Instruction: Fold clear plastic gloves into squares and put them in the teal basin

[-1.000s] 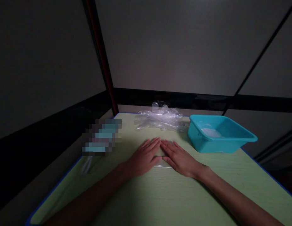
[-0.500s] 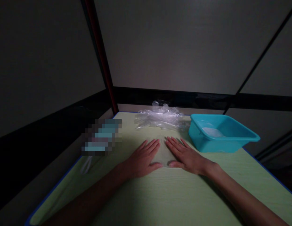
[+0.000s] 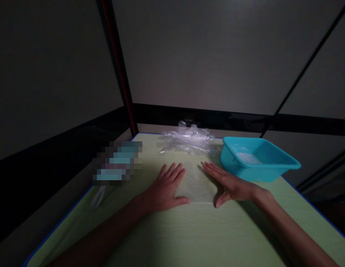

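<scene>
A thin, clear plastic piece (image 3: 199, 187) lies flat on the pale green table, its near edge a straight line; whether it is a bag or a glove I cannot tell. My left hand (image 3: 167, 189) rests palm down over its left side, fingers spread. Along its right side is my right hand (image 3: 230, 185), turned partly on edge with the fingers straight and the thumb apart. Neither hand grips anything. Beyond the hands sits a crumpled pile of clear plastic gloves (image 3: 189, 139), with finger shapes standing up from it.
A turquoise plastic basin (image 3: 261, 172) stands at the right, with something whitish (image 3: 248, 158) inside. To the left lies a blurred-out teal object (image 3: 117, 163) with a white strap (image 3: 98, 196). The table (image 3: 172, 237) has a blue edge, and a wall rises behind it.
My right hand has moved right and tilted onto its edge, uncovering more of the clear plastic piece. My left hand stays nearly in place with its fingers spread wider. The view has shifted slightly.
</scene>
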Available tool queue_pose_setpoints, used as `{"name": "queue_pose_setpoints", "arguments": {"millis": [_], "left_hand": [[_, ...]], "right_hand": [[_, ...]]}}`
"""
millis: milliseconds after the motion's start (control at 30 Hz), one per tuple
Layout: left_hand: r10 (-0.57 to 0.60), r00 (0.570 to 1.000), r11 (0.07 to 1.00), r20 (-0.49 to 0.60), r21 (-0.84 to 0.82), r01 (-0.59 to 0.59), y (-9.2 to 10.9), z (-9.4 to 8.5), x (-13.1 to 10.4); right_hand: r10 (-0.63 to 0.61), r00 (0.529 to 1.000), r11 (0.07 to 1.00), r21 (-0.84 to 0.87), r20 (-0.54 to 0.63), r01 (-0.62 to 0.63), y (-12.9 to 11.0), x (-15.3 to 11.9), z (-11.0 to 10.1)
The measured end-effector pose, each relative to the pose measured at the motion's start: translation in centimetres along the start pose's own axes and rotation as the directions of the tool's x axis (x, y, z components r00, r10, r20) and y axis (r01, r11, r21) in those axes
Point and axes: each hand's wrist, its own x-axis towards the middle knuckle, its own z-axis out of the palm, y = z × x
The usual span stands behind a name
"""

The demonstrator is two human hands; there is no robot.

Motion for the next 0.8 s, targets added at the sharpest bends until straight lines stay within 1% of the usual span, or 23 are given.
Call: {"name": "queue_pose_setpoints", "arguments": {"millis": [100,200,300,400,467,667,733,800], "left_hand": [[-0.038,0.999,0.987,-0.017,0.153,0.040,-0.8,-0.4,0.1],[-0.088,0.993,0.943,-0.075,0.316,0.108,-2.0,-1.1,0.2],[-0.096,0.990,0.916,-0.100,0.381,0.127,-2.7,-1.4,0.1],[-0.092,0.994,0.924,-0.067,0.367,0.110,-2.5,-1.3,0.1],[-0.094,0.993,0.935,-0.071,0.335,0.112,-2.2,-1.2,0.2],[-0.119,0.969,0.959,-0.215,0.228,0.168,-2.1,-1.0,0.4],[-0.104,0.966,0.963,-0.236,0.220,0.158,-2.2,-0.9,0.4],[-0.086,0.970,0.963,-0.228,0.232,0.140,-2.2,-0.8,0.3]], "right_hand": [[-0.019,0.999,0.999,0.043,-0.039,0.021,-0.8,-0.1,-0.8],[-0.014,0.998,0.998,0.062,-0.061,0.018,-1.5,-0.5,-1.6],[0.034,0.995,0.999,0.041,-0.090,-0.031,-1.6,-0.7,-1.8],[0.076,0.989,0.997,-0.008,-0.129,-0.077,-1.5,-0.5,-1.3],[0.083,0.986,0.996,-0.016,-0.147,-0.086,-1.4,-0.1,-0.9],[0.093,0.977,0.996,0.008,-0.193,-0.093,-1.1,0.4,-0.2],[0.087,0.977,0.996,0.004,-0.193,-0.088,-0.9,0.4,-0.1],[0.084,0.977,0.996,-0.003,-0.195,-0.087,-0.7,0.3,0.1]]}}
